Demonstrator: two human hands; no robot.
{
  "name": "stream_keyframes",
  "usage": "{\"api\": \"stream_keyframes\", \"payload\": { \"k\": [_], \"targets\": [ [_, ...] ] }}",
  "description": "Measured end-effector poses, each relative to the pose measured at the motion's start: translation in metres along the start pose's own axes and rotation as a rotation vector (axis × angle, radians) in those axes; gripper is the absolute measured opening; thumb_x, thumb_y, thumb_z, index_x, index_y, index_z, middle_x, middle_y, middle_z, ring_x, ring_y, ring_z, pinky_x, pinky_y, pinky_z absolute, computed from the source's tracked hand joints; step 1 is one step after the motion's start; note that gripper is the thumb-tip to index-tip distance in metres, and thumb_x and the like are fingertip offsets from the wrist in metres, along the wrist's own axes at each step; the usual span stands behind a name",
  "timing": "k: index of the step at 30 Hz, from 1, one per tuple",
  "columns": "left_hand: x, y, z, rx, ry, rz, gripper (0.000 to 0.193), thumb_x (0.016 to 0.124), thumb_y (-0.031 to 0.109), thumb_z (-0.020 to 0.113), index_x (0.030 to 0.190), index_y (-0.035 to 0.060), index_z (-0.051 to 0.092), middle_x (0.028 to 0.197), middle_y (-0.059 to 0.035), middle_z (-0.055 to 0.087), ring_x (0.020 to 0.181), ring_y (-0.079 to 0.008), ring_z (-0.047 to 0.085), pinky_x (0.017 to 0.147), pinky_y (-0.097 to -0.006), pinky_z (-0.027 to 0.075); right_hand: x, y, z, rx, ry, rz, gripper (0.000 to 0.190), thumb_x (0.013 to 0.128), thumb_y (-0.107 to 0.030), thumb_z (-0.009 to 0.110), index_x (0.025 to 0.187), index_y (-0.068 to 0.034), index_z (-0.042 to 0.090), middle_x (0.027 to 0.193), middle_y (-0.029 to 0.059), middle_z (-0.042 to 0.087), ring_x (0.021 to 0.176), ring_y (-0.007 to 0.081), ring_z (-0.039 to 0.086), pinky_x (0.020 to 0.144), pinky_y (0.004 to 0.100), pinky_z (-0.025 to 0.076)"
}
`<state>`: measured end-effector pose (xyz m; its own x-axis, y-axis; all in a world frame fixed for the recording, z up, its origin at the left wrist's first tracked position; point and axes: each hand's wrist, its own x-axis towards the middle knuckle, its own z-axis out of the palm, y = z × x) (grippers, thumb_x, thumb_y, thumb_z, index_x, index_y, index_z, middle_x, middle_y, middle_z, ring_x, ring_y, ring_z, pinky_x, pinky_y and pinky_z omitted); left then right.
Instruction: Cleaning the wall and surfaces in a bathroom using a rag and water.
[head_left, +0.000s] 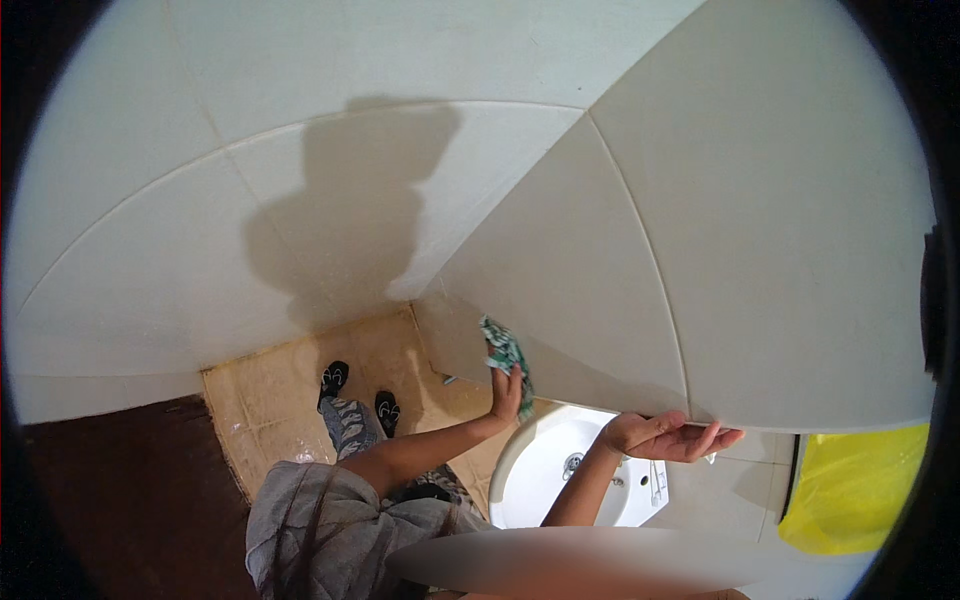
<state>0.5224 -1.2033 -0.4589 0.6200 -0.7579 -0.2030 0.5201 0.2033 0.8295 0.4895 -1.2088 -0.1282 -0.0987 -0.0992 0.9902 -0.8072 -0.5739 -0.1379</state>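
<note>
My left hand (507, 396) presses a green and white patterned cloth (507, 352) flat against the pale tiled wall (592, 322), low down near the wall's lower edge. Part of the cloth hangs beside the wrist. To the right, my right hand (675, 438) rests at the wall's edge with its fingers spread and slightly bent, and no object shows in it. Under and between my forearms is a white washbasin (525, 465) with a metal drain (573, 463). My right forearm passes over part of the basin.
A yellow plastic sheet or bag (847, 487) hangs at the right. Below are tan floor tiles (277, 405), my feet in dark sandals (334, 377), and a dark brown surface (127, 495) at the lower left. Two pale walls meet in a corner ahead. A blurred patch covers the bottom.
</note>
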Motion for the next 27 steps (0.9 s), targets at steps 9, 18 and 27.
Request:
{"api": "stream_keyframes", "payload": {
  "k": [9, 18, 27],
  "targets": [
    [0.046, 0.079, 0.056, 0.152, 0.059, 0.198, 0.041, 0.09, 0.017, 0.044, 0.125, -0.003, 0.036, 0.128, -0.0172, 0.041, 0.118, -0.0261, 0.039, 0.1, -0.0332, 0.026, 0.003, 0.013, -0.005, -0.005, 0.015, -0.043, 0.029, 0.092, -0.015, 0.039, 0.119, -0.005, 0.035, 0.143, 0.0198, 0.012, 0.136, 0.0314, 0.006, 0.11, 0.0455, 0.012],
    [0.079, -0.009, -0.012, -0.127, 0.567, -0.145, 0.035, 0.091, 0.016, 0.045, 0.123, 0.0013, 0.041, 0.122, -0.0119, 0.049, 0.108, -0.0226, 0.048, 0.095, -0.031, 0.033, -0.002, -0.005, 0.006, 0.095, 0.063, -0.011, 0.03, 0.09, -0.008, 0.04, 0.12, -0.002, 0.038, 0.142, 0.0217, 0.016, 0.134, 0.0298, 0.015, 0.108, 0.0404, 0.019],
    [-0.039, 0.159, 0.096, -0.112, 0.148, -0.228, 0.035, 0.093, 0.023, 0.044, 0.118, -0.0004, 0.042, 0.117, -0.0089, 0.047, 0.107, -0.0181, 0.042, 0.094, -0.0297, 0.03, -0.005, 0.009, -0.01, 0.194, 0.028, 0.035, 0.03, 0.087, -0.002, 0.038, 0.117, -0.002, 0.041, 0.141, 0.0214, 0.018, 0.134, 0.0327, 0.015, 0.108, 0.0416, 0.018]
  ]
}}
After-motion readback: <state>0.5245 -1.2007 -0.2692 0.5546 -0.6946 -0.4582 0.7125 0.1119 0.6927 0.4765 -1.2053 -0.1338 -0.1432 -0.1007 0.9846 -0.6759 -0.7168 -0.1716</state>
